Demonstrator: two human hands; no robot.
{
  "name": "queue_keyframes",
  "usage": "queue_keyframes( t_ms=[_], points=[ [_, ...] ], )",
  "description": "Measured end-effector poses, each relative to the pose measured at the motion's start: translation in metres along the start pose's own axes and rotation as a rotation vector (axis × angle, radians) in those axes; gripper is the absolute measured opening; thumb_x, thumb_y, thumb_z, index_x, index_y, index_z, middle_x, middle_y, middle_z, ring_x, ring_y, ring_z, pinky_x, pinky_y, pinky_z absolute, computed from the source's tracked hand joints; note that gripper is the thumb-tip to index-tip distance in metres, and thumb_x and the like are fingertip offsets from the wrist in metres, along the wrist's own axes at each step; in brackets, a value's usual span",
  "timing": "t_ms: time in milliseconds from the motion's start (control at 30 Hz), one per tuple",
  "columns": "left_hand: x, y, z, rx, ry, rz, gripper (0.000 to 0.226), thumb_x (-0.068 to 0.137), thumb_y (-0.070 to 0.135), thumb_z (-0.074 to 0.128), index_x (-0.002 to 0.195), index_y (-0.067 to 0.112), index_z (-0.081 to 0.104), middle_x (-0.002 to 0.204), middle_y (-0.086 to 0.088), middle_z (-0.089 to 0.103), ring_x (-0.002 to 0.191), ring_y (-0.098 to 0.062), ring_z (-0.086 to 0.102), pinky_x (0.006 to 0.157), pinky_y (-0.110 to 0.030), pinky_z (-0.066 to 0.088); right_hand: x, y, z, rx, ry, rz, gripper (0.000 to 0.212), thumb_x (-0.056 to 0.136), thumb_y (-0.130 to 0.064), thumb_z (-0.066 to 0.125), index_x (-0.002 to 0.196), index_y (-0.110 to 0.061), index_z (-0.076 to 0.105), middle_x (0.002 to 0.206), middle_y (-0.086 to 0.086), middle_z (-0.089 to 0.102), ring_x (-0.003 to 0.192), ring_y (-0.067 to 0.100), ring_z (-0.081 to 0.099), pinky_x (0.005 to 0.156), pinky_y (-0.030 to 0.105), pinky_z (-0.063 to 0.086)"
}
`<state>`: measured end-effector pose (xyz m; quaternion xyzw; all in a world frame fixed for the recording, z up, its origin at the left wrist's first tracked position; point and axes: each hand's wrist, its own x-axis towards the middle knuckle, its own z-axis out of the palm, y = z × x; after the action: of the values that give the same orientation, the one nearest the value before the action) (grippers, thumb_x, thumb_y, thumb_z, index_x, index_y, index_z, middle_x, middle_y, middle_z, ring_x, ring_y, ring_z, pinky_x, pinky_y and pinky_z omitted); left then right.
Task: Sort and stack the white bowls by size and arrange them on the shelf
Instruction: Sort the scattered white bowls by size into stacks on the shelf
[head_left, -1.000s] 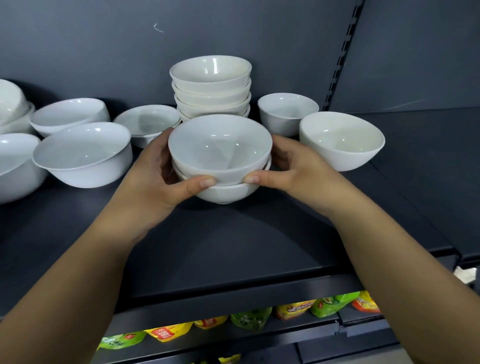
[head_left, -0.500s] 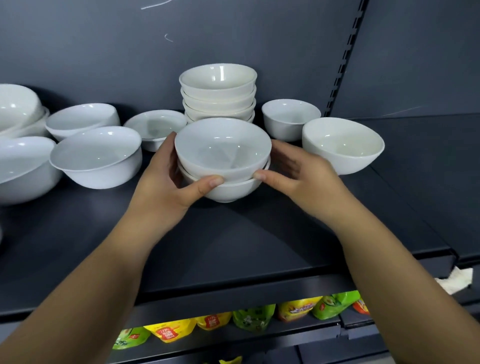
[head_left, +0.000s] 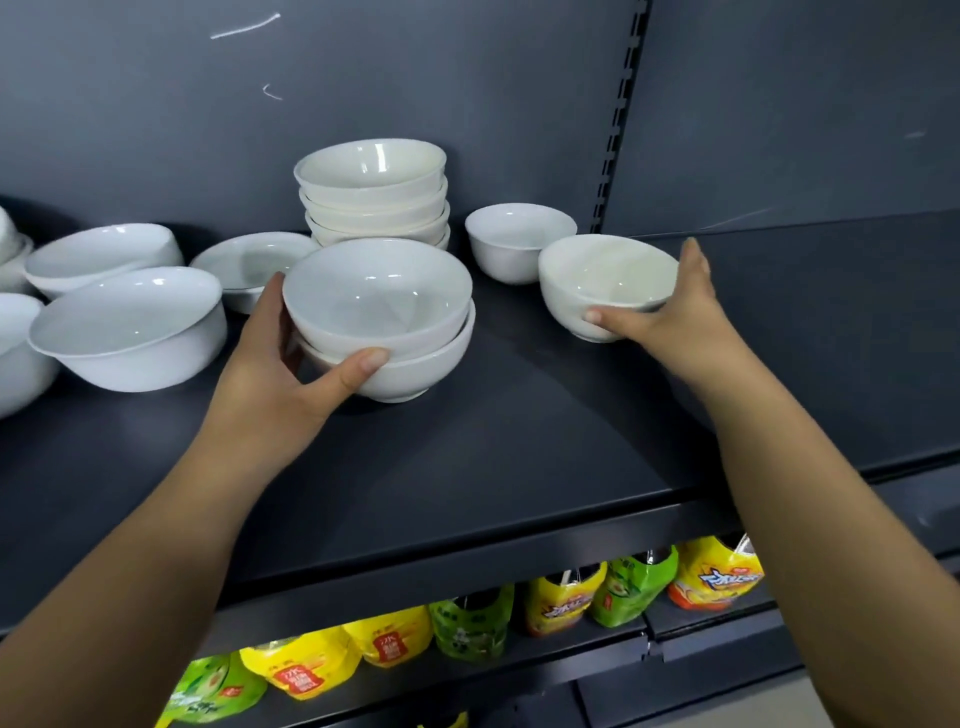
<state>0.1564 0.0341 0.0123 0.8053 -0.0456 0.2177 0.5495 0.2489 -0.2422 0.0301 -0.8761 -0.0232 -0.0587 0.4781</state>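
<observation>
A dark grey back panel (head_left: 467, 78) fills 12 o'clock; a slotted upright (head_left: 618, 114) stands at 1. Under the matte shelf (head_left: 519, 447), colourful pouches (head_left: 467, 623) line a lower shelf (head_left: 519, 667) at 6 o'clock.

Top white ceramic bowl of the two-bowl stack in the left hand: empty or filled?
Empty. The top white ceramic bowl shows a bare glossy inside to its bottom; the left hand grips the two-bowl stack from outside.
</observation>
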Motion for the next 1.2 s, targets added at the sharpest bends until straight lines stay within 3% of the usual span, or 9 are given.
queue_keyframes(
  t_ms=[133,267,400,533,600,700,867,1033,1200],
  points=[
    [-0.003,0.010,0.002,0.280,0.122,-0.066,0.106,0.063,0.064,0.070,0.145,0.015,0.024,0.146,0.001,0.037,0.132,-0.012,0.037,0.108,-0.026,0.031,0.010,0.004,-0.005,0.151,-0.048,0.032,0.108,0.063,-0.028,0.083,0.144,-0.016,0.012,0.138,-0.004,0.036,0.126,0.013,0.036,0.097,0.026,0.033],
    [-0.017,0.043,0.017,0.439,0.184,0.233,0.104,0.062,0.062,0.053,0.147,0.020,0.008,0.147,0.010,0.012,0.139,-0.010,0.013,0.112,-0.019,0.015,0.001,0.008,-0.011,0.177,-0.113,-0.007,0.104,0.064,-0.022,0.083,0.143,-0.016,0.016,0.114,-0.013,0.044,0.111,0.009,0.043,0.087,0.021,0.033],
    [-0.037,0.064,0.058,0.340,-0.251,0.210,0.084,0.063,0.071,0.054,0.131,0.051,0.008,0.141,0.031,0.015,0.131,0.003,0.027,0.104,-0.006,0.019,-0.019,0.014,-0.023,0.178,-0.247,-0.073,0.106,0.057,-0.019,0.087,0.141,-0.014,0.021,0.102,-0.026,0.044,0.101,-0.004,0.048,0.076,0.003,0.037],
    [-0.032,0.046,0.091,0.511,-0.547,-0.055,0.117,0.054,0.077,0.043,0.148,0.025,-0.003,0.156,0.010,0.006,0.139,-0.008,0.024,0.114,-0.024,0.020,-0.038,0.025,-0.034,0.214,-0.376,-0.073,0.134,0.036,-0.037,0.082,0.148,-0.019,0.010,0.113,-0.031,0.040,0.118,0.000,0.041,0.101,0.017,0.030],
    [-0.025,0.038,0.096,0.397,-0.536,-0.092,0.116,0.056,0.086,0.046,0.148,0.025,0.010,0.153,0.005,0.024,0.135,-0.009,0.034,0.111,-0.029,0.029,-0.046,0.030,-0.037,0.248,-0.399,-0.069,0.130,0.033,-0.043,0.079,0.145,-0.019,0.019,0.125,-0.019,0.047,0.122,0.005,0.045,0.106,0.026,0.033],
    [-0.021,0.035,0.105,0.139,-0.516,-0.056,0.088,0.064,0.072,0.054,0.137,0.027,0.037,0.133,0.014,0.051,0.117,0.007,0.048,0.095,-0.007,0.036,-0.054,0.036,-0.037,0.312,-0.391,-0.117,0.101,0.040,-0.041,0.079,0.132,-0.019,0.041,0.121,-0.008,0.058,0.114,0.006,0.055,0.093,0.024,0.045],
    [-0.016,0.051,0.108,-0.019,-0.362,-0.062,0.065,0.069,0.041,0.059,0.127,0.012,0.049,0.103,0.022,0.057,0.082,0.024,0.054,0.069,0.002,0.040,-0.057,0.030,-0.036,0.523,-0.365,-0.151,0.075,0.047,-0.029,0.077,0.116,-0.016,0.052,0.108,-0.004,0.065,0.104,0.011,0.062,0.082,0.023,0.049],
    [0.019,0.085,0.086,-0.031,-0.174,0.027,0.068,0.062,0.064,0.071,0.116,0.028,0.051,0.108,0.020,0.060,0.092,0.017,0.057,0.083,-0.015,0.047,-0.043,-0.018,-0.037,0.797,-0.308,-0.247,0.060,0.056,-0.014,0.074,0.112,-0.008,0.054,0.097,-0.003,0.069,0.094,0.010,0.065,0.076,0.019,0.050],
    [0.063,0.109,0.054,-0.094,-0.055,0.091,0.040,0.068,0.047,0.062,0.105,0.038,0.050,0.101,0.018,0.062,0.096,0.005,0.061,0.090,-0.026,0.049,-0.004,-0.076,-0.024,0.877,-0.244,-0.308,0.054,0.062,-0.014,0.070,0.114,-0.008,0.055,0.105,0.000,0.067,0.101,0.012,0.063,0.087,0.024,0.050]
  ],
)
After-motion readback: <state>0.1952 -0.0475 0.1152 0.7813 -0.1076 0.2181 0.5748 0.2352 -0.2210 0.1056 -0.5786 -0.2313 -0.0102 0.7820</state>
